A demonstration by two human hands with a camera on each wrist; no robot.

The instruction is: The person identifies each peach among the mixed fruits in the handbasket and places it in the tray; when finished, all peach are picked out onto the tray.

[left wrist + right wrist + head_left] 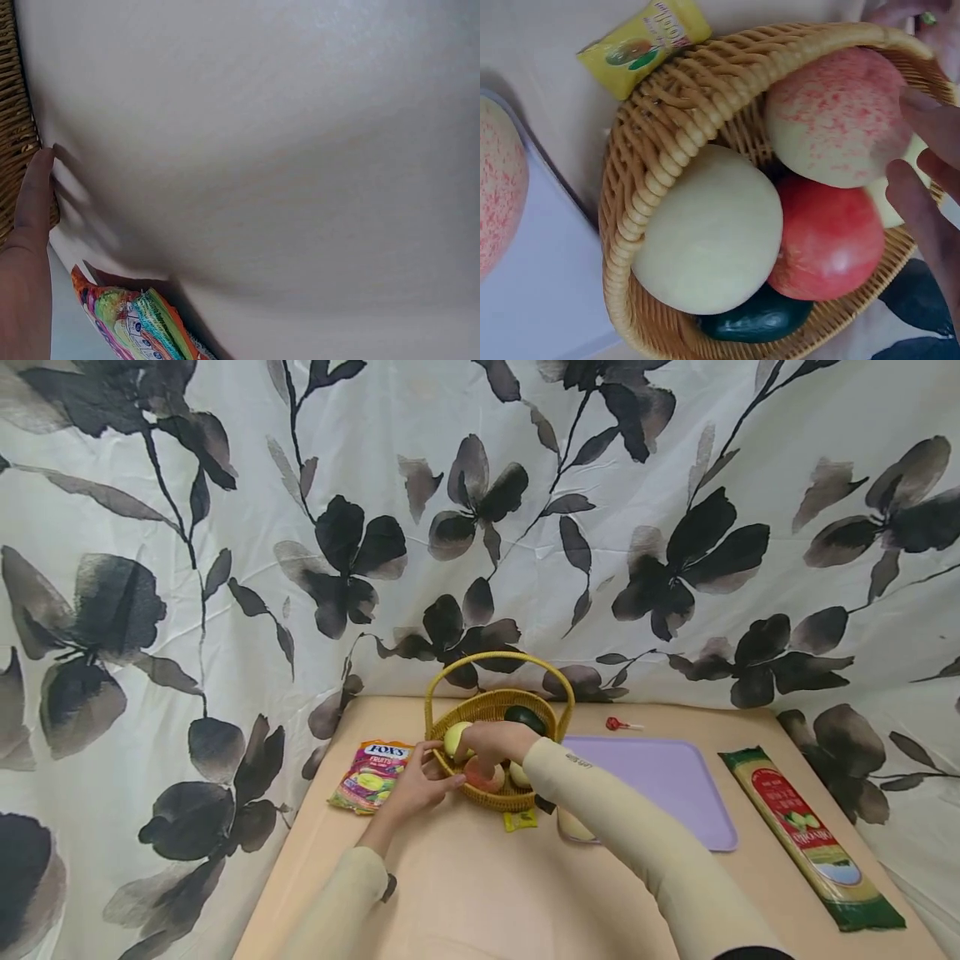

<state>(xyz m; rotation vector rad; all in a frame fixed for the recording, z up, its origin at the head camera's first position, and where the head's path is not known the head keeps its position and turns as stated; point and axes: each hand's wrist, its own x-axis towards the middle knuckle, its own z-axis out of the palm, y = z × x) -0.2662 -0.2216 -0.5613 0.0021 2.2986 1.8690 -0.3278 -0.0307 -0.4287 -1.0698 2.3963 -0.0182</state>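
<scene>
A woven basket with a tall yellow handle holds several fruits. Around its left rim my left hand holds on, one finger lying along the weave in the left wrist view. Over the basket reaches my right hand; its thumb and a finger, apart and fairly straight, touch the edge of a pink-speckled peach. Beside that peach lie a pale round fruit, a red round fruit and a dark green fruit. A yellow-green fruit sits by the left rim, partly behind my right hand.
A pink candy bag lies left of the basket; a yellow wrapped packet lies in front. To the right is a purple tray with a speckled fruit. Beyond are a red lollipop and a long green-gold package.
</scene>
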